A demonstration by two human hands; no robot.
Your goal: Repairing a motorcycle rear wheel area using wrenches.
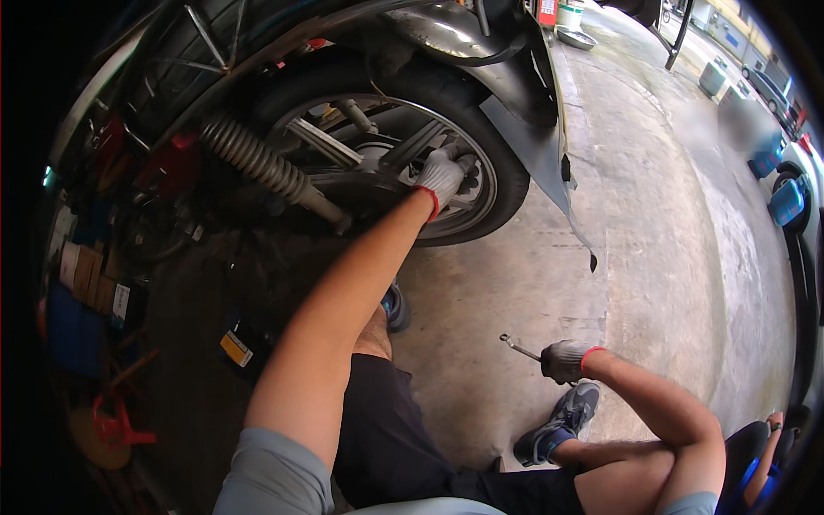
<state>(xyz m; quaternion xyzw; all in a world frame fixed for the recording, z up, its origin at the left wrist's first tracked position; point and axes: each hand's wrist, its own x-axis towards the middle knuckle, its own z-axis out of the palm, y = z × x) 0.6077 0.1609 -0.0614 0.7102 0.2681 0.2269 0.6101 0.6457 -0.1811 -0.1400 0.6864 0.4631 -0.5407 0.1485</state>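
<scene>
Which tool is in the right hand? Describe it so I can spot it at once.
Start at the motorcycle rear wheel, then drop down the concrete floor. There the gloved right hand grips a slim metal wrench, the only bright steel bar lying over bare concrete.

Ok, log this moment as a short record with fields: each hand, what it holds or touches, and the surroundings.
left hand: gloved left hand reaches into the rear wheel of a raised scooter, fingers at the hub
right hand: gloved right hand grips a wrench above the concrete floor
near wheel: coiled shock absorber, grey mudguard
surroundings: red funnel at lower left
</scene>
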